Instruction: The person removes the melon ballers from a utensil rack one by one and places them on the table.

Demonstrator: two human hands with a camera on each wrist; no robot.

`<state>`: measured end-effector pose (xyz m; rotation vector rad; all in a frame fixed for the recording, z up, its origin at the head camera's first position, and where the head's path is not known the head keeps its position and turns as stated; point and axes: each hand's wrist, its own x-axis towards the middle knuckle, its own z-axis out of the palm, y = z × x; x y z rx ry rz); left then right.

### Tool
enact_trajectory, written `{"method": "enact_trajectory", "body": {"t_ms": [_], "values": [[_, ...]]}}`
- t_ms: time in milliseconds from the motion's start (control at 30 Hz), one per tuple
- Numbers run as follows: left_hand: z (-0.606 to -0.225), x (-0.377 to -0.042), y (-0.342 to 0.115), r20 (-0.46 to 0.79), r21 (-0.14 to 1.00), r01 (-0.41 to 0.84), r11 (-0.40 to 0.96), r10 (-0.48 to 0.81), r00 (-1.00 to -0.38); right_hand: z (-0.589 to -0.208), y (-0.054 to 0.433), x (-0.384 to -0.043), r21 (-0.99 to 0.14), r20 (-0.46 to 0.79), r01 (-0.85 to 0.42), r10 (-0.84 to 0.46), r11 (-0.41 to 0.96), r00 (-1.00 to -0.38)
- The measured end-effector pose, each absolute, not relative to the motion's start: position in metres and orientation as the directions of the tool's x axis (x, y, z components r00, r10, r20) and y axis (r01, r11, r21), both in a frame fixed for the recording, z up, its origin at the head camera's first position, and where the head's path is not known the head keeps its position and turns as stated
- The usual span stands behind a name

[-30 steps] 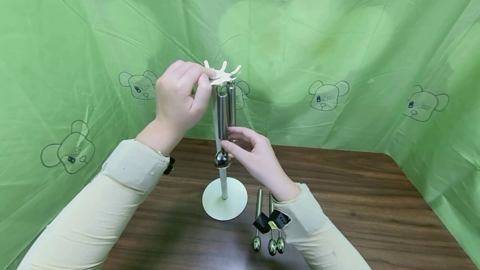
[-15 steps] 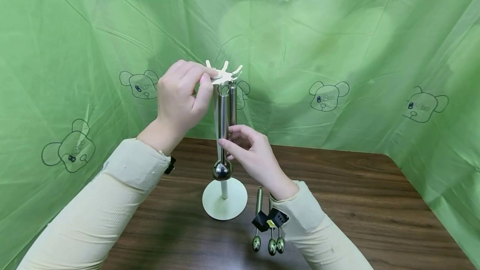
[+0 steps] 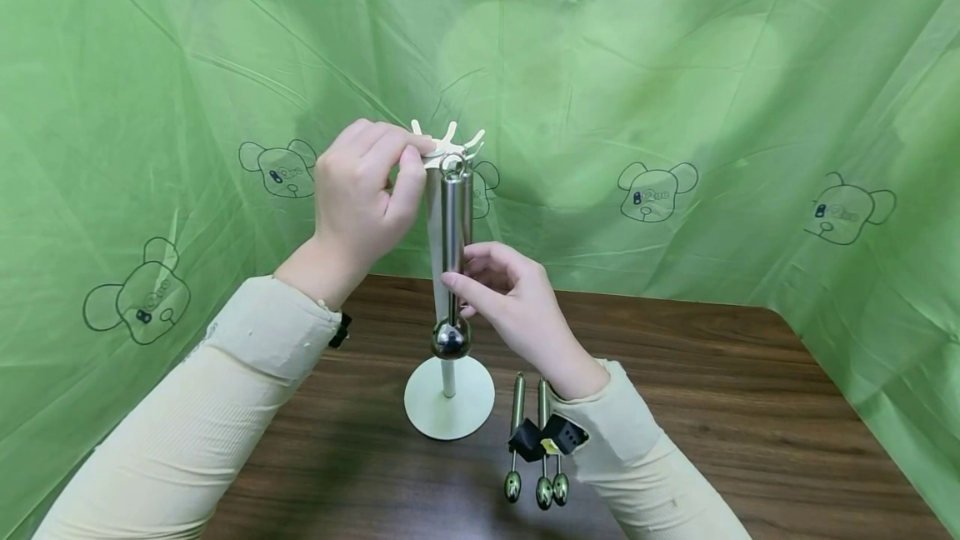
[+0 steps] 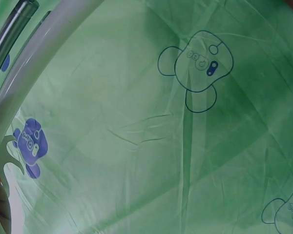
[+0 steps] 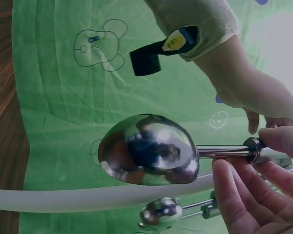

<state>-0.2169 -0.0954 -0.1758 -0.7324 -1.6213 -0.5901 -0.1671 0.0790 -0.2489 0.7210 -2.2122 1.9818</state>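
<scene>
Shifted slightly rightward since earlier, the ladle [image 3: 453, 219], gripped bowl-down by the right hand [image 3: 517, 302], is in front of the white stand [image 3: 436, 232]; the left hand [image 3: 360, 182] pinches the stand's top. 3 utensils [image 3: 518, 407] lie on the tabletop [image 3: 712, 415].

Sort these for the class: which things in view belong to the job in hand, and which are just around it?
Job:
ladle, pinched by the right hand
white hook stand, held at its top by the left hand
metal utensil hanging behind the ladle
probably the three loose utensils

Just around:
wood-grain table
green bear-print curtain
</scene>
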Motion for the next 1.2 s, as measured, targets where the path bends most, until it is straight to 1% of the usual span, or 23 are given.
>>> {"method": "enact_trajectory", "body": {"t_ms": [300, 433, 767, 967, 1200], "values": [[-0.176, -0.217, -0.095, 0.986, -0.018, 0.739, 0.673, 0.136, -0.100, -0.243, 0.087, -0.161, -0.912, 0.391, -0.409, -0.258, 0.017, -0.883], [-0.175, -0.216, -0.095, 0.985, -0.011, 0.736, 0.677, 0.133, -0.108, -0.245, 0.093, -0.156, -0.909, 0.402, -0.417, -0.247, 0.012, -0.882], [-0.176, -0.215, -0.095, 0.980, -0.018, 0.705, 0.709, 0.152, -0.127, -0.267, 0.110, -0.143, -0.888, 0.448, -0.460, -0.200, 0.016, -0.871], [-0.177, -0.216, -0.094, 0.982, -0.023, 0.715, 0.699, 0.148, -0.113, -0.279, 0.120, -0.134, -0.882, 0.461, -0.470, -0.171, 0.018, -0.871], [-0.177, -0.215, -0.092, 0.988, -0.017, 0.708, 0.706, 0.123, -0.098, -0.290, 0.132, -0.123, -0.903, 0.426, -0.430, -0.108, 0.015, -0.898]]}}
